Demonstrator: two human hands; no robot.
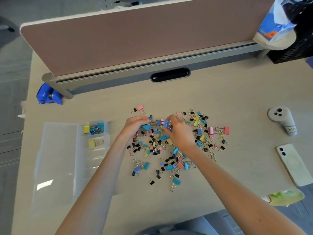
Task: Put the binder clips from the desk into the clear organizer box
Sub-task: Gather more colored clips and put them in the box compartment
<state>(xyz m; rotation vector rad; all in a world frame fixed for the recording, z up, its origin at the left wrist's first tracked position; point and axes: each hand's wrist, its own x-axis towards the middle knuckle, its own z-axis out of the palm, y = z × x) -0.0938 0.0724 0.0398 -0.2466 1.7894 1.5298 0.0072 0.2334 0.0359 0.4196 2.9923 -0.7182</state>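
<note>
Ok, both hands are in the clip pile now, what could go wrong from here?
The left hand grips a teal binder clip and the right hand pinches a blue binder clip over the dense pile of small coloured binder clips; wire handles could snag and drag neighbours.
In the clear plastic organizer box, the far compartment looks crowded, so added clips may spill out.

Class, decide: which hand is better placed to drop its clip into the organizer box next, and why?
Left, probably. The left hand holds a teal clip and is nearer the organizer box, which lies to its left. The right hand pinches a blue clip but would need to cross the left arm.
</note>
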